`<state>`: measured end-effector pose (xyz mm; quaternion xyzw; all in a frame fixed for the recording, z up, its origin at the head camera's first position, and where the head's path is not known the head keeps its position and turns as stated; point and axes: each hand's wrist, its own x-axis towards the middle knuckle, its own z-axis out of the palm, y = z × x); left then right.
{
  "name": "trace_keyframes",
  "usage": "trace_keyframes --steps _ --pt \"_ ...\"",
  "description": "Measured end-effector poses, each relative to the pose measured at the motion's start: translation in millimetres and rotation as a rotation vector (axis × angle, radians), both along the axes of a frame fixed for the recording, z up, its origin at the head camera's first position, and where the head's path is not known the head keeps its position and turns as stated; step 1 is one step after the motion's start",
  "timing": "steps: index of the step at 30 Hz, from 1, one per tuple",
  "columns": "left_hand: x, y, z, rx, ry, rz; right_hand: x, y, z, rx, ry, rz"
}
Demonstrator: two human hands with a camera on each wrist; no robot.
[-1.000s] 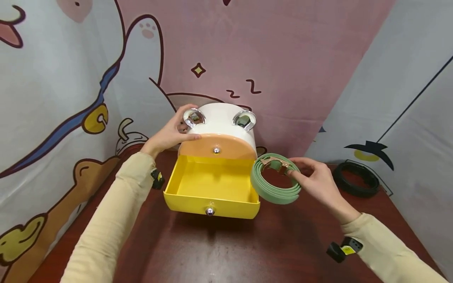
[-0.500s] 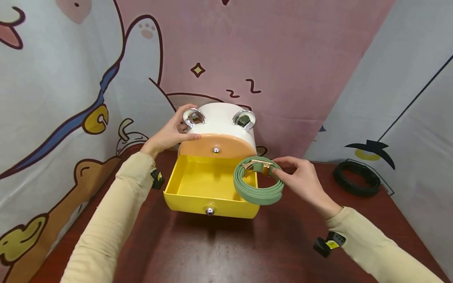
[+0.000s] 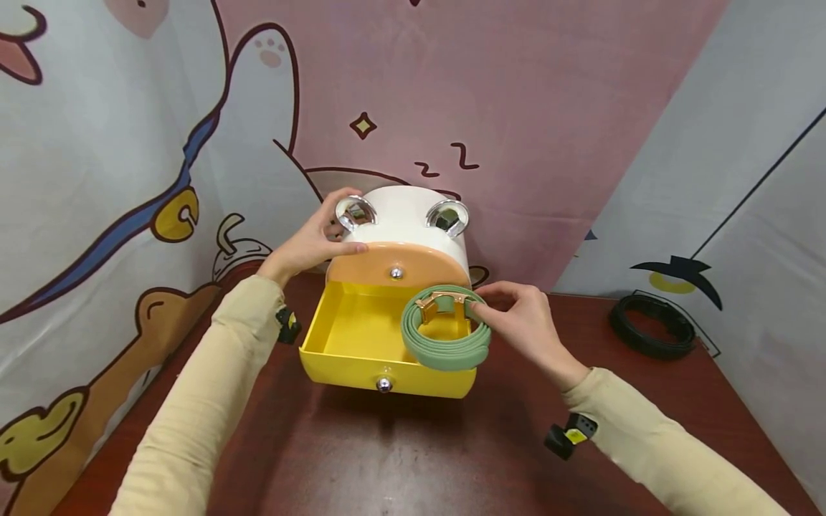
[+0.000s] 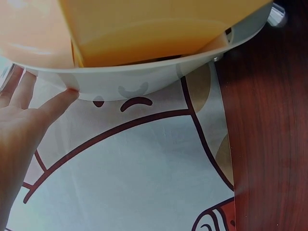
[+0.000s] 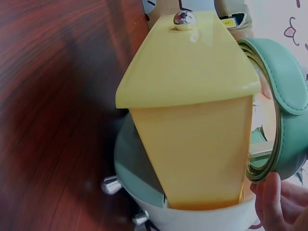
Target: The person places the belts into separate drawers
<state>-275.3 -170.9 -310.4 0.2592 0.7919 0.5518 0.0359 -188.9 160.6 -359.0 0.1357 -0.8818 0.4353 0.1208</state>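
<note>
A small white drawer box (image 3: 413, 228) with silver-rimmed round eyes has an orange upper front (image 3: 371, 269) and a pulled-out yellow drawer (image 3: 342, 367). My left hand (image 3: 310, 244) holds the box by its upper left side, thumb on the front and fingers by the left eye. In the left wrist view, the fingertips (image 4: 72, 94) meet the white rim. My right hand (image 3: 525, 326) pinches a coiled green belt (image 3: 445, 356) by its gold buckle edge. In the head view the coil overlaps the drawer's right part; in the right wrist view the belt (image 5: 286, 72) appears beside the drawer (image 5: 192, 72).
A coiled black belt (image 3: 652, 340) lies at the right rear of the dark red wooden table (image 3: 387, 459). Cartoon-printed cloth walls (image 3: 529, 129) stand close behind and at both sides.
My right hand has carried the green belt leftward, from beside the drawer's right edge to over its right part. The left hand and the box have stayed in place.
</note>
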Motion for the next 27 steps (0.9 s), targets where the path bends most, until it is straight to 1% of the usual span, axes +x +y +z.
trace_keyframes --steps 6,10,14,20,27 --pt "-1.6 0.8 -1.0 0.000 0.001 -0.010 -6.9 -10.4 -4.3 -0.034 0.001 0.012" --pt "-2.4 1.2 -1.5 -0.002 -0.003 -0.012 -11.4 -17.0 -5.7 -0.042 -0.003 0.009" --pt "-2.2 0.9 -1.1 -0.002 -0.004 -0.011 -13.3 -23.9 -5.8 -0.041 0.012 0.003" --pt "-1.6 -0.4 -0.6 0.002 -0.006 0.002 -14.6 -34.7 -7.9 -0.033 0.075 0.020" --pt "-1.6 -1.2 -0.5 -0.002 0.010 -0.002 -15.3 -41.8 -15.9 0.067 0.213 0.014"
